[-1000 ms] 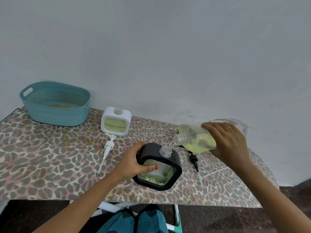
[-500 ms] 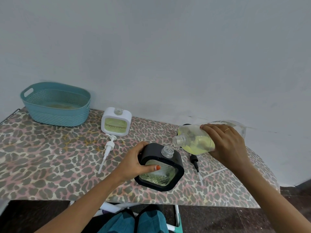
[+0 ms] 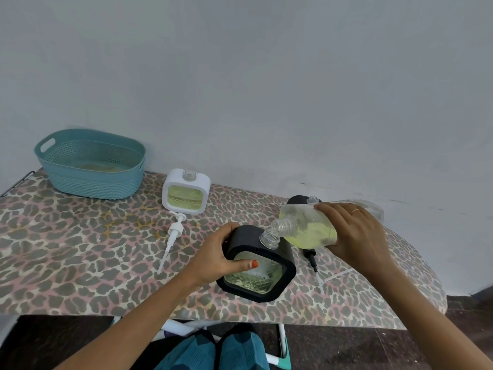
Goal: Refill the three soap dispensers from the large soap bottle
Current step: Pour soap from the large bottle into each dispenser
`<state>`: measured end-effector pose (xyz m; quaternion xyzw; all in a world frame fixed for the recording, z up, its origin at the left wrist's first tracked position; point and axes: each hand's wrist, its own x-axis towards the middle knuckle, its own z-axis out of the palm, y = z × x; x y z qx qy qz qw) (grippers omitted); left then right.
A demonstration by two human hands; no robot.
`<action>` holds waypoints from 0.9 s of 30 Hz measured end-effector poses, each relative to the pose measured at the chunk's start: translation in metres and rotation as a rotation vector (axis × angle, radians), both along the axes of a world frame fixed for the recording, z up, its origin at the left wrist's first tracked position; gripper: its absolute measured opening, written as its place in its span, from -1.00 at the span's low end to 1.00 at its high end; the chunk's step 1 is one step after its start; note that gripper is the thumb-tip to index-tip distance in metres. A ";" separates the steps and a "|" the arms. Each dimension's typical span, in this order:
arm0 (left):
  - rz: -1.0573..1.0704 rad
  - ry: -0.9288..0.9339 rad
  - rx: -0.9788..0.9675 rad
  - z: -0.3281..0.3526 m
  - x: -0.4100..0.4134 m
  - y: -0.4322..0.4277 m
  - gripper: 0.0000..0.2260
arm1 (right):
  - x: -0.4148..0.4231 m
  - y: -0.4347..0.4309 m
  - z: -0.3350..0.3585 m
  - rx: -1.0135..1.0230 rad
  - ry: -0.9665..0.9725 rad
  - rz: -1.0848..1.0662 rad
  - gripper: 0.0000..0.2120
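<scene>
My right hand (image 3: 354,233) holds the large clear soap bottle (image 3: 306,231) tipped sideways, its open mouth touching the neck of a black-framed dispenser (image 3: 269,279). Yellow-green soap lies in the bottle's lower side. My left hand (image 3: 220,256) grips that black dispenser on its left side, thumb on the glass front, holding it tilted on the table. A white-framed dispenser (image 3: 186,192) with yellow-green soap stands uncapped further back. A second black dispenser (image 3: 300,200) peeks out behind the big bottle, mostly hidden.
A teal plastic basket (image 3: 90,166) sits at the back left of the leopard-print table (image 3: 66,257). A white pump (image 3: 173,236) lies in front of the white dispenser. A black pump (image 3: 313,263) lies right of the held dispenser. A wall runs behind.
The big bottle's mouth has dropped closer onto the black dispenser's neck. Both hands and the dispenser have drifted slightly toward the table's front.
</scene>
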<state>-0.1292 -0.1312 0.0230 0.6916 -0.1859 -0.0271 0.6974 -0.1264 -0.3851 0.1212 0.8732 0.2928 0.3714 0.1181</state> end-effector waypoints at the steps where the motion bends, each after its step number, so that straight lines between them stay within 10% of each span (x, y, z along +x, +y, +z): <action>1: 0.003 0.004 0.001 0.000 0.000 0.000 -0.53 | 0.000 0.000 -0.001 0.008 0.005 -0.011 -0.30; 27: 0.141 0.054 0.054 0.015 0.094 -0.021 -0.54 | -0.014 0.023 -0.117 1.506 0.429 -0.226 -0.44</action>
